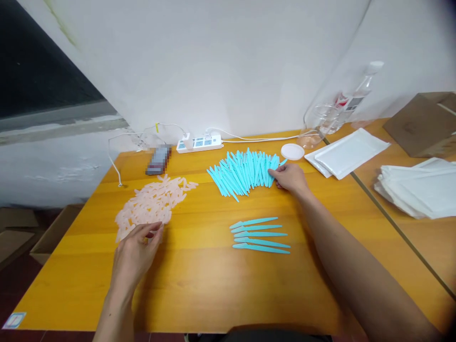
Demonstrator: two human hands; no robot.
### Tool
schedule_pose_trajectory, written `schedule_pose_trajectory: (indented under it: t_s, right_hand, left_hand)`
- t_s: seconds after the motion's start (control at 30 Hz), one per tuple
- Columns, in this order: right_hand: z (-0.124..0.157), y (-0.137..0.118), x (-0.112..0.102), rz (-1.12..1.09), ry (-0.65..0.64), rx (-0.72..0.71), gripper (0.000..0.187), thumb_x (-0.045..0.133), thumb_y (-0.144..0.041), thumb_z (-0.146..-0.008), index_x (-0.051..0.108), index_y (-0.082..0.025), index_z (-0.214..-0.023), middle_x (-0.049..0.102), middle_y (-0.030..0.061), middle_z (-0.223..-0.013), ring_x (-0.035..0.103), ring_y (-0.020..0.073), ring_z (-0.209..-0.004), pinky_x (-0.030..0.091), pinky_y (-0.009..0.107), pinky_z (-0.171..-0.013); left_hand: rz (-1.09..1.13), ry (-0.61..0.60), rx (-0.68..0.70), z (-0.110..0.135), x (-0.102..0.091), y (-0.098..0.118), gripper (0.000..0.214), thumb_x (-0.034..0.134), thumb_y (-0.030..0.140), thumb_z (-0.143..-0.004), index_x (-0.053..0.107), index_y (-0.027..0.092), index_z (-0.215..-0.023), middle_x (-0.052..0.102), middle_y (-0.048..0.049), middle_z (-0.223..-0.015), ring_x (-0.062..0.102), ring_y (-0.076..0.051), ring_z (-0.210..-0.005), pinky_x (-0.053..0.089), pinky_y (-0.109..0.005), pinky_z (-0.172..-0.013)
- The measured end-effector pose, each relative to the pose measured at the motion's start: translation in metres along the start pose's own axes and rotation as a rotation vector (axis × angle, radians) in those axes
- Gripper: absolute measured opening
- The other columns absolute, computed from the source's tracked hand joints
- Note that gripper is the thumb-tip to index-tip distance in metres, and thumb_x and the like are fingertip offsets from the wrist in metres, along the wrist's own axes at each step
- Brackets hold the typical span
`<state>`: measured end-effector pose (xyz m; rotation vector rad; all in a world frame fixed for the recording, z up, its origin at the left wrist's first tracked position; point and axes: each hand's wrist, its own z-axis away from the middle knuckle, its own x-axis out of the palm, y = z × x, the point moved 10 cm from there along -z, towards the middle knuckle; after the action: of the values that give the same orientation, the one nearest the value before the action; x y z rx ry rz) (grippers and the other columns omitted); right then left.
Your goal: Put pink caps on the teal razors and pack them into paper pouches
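Note:
A heap of pale pink plastic pieces [151, 205] lies at the left of the orange table [199, 280]. My left hand [137, 251] rests at its near edge, fingers pinched on one pink piece. A large fan-shaped pile of turquoise plastic knives [242, 172] lies further back in the middle. My right hand [291, 178] reaches to its right end, fingers closed on a turquoise knife there. Several turquoise knives [259, 235] lie in a neat row nearer to me, between my two arms.
A white power strip [199, 143] with cables, a dark phone [158, 160] and a white lid [292, 151] sit near the wall. White trays [347, 153], a plastic bottle [351, 100], a stack of white sheets [416, 185] and a cardboard box [422, 123] stand at the right.

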<state>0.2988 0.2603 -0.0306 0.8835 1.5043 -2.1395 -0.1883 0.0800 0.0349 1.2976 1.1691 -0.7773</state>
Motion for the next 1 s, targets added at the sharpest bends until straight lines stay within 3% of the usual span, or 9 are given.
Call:
schedule_pose_trajectory:
  t_s: [0.3, 0.4, 0.53, 0.63, 0.7, 0.77, 0.9, 1.0]
  right_hand:
    - [-0.003, -0.014, 0.005, -0.107, -0.048, 0.000, 0.013, 0.062, -0.029, -0.076, 0.061, -0.018, -0.070, 0.054, -0.0010, -0.048, 0.047, 0.0117, -0.042, 0.036, 0.024, -0.044]
    - [0.010, -0.019, -0.008, -0.147, -0.055, -0.075, 0.011, 0.063, -0.029, -0.075, 0.059, -0.020, -0.072, 0.061, 0.0003, -0.057, 0.054, 0.0126, -0.052, 0.040, 0.023, -0.048]
    - [0.042, -0.024, -0.004, -0.414, -0.299, -0.180, 0.015, 0.063, -0.028, -0.072, 0.052, -0.022, -0.080, 0.069, 0.0022, -0.071, 0.063, 0.0157, -0.065, 0.049, 0.026, -0.062]
    - [0.069, -0.019, 0.005, -0.456, -0.452, -0.216, 0.022, 0.065, -0.030, -0.071, 0.053, -0.021, -0.087, 0.064, -0.0015, -0.066, 0.057, 0.0129, -0.059, 0.045, 0.024, -0.058]
    - [0.082, -0.016, 0.008, -0.356, -0.463, -0.276, 0.019, 0.066, -0.032, -0.074, 0.057, -0.020, -0.086, 0.055, -0.0056, -0.060, 0.047, 0.0097, -0.053, 0.037, 0.022, -0.052]
    - [0.093, -0.015, 0.014, -0.264, -0.476, -0.328, 0.019, 0.064, -0.036, -0.078, 0.061, -0.019, -0.084, 0.051, -0.0060, -0.060, 0.041, 0.0090, -0.053, 0.032, 0.021, -0.050]
    - [0.108, -0.018, 0.027, -0.175, -0.515, -0.384, 0.030, 0.061, -0.046, -0.084, 0.067, -0.017, -0.083, 0.057, -0.0016, -0.069, 0.046, 0.0110, -0.061, 0.035, 0.022, -0.054]
    - [0.114, -0.022, 0.034, -0.167, -0.545, -0.402, 0.035, 0.061, -0.051, -0.085, 0.069, -0.017, -0.085, 0.058, -0.0009, -0.072, 0.046, 0.0116, -0.063, 0.034, 0.023, -0.055]
  left_hand:
    - [-0.234, -0.021, -0.018, -0.021, 0.018, 0.019, 0.036, 0.050, 0.051, -0.094, 0.077, 0.029, -0.106, 0.073, -0.0040, -0.110, 0.069, -0.025, -0.089, 0.047, -0.033, -0.067]
    - [-0.234, -0.020, 0.035, -0.022, 0.018, 0.028, 0.034, 0.051, 0.049, -0.094, 0.077, 0.028, -0.098, 0.075, -0.0043, -0.107, 0.070, -0.026, -0.090, 0.047, -0.032, -0.067]
    - [-0.203, -0.120, 0.110, -0.025, 0.027, 0.037, 0.028, 0.050, 0.040, -0.093, 0.074, 0.026, -0.099, 0.076, -0.0047, -0.101, 0.071, -0.024, -0.085, 0.047, -0.031, -0.070]
    - [-0.181, -0.187, 0.160, -0.026, 0.035, 0.048, 0.027, 0.051, 0.035, -0.090, 0.074, 0.026, -0.101, 0.076, -0.0051, -0.093, 0.070, -0.024, -0.081, 0.047, -0.031, -0.070]
    - [-0.063, -0.215, 0.187, -0.026, 0.039, 0.061, 0.027, 0.052, 0.035, -0.088, 0.075, 0.027, -0.099, 0.076, -0.0045, -0.090, 0.070, -0.024, -0.080, 0.048, -0.031, -0.071]
    - [0.193, -0.250, 0.143, -0.026, 0.045, 0.075, 0.026, 0.058, 0.039, -0.086, 0.076, 0.025, -0.098, 0.076, -0.0041, -0.087, 0.069, -0.022, -0.077, 0.050, -0.030, -0.071]
    - [0.821, -0.354, -0.033, -0.027, 0.065, 0.112, 0.035, 0.074, 0.044, -0.075, 0.070, 0.017, -0.096, 0.074, -0.0044, -0.077, 0.067, -0.017, -0.065, 0.053, -0.028, -0.064]
    - [1.079, -0.413, -0.031, -0.029, 0.079, 0.147, 0.038, 0.077, 0.045, -0.075, 0.069, 0.015, -0.097, 0.073, -0.0041, -0.075, 0.065, -0.014, -0.063, 0.054, -0.027, -0.064]
